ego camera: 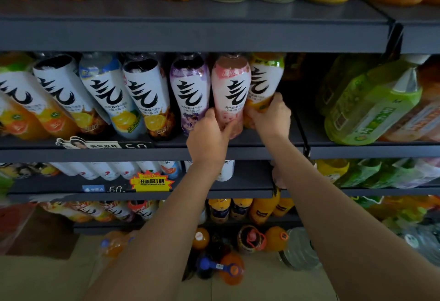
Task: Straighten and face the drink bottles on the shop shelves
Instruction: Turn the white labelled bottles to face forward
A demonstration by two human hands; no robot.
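A: Where are the hands working?

B: At the middle of the frame, on the second shelf from the top. The left hand is curling round the foot of the pink bottle, thumb on its left side. The right hand is gripping the orange bottle just to the right, fingers wrapped round its lower body.

A: How are those two bottles lying?

B: Both are standing with their long axes running up the frame, necks under the shelf above. The pink one is showing its big black mark square to the front. The orange one is touching it and sitting partly behind it, its mark half hidden and turned left.

A: So what does the next move turn on?

B: My guess is the orange bottle needs turning to the right and drawing level with the pink. The right hand is already on it and nearer.

A: Anything in the way?

B: The purple bottle is standing tight against the pink on the left, so there is no slack that side. To the right there is a dark gap, then the green bottles leaning at the right of the frame. Room to shift lies rightward.
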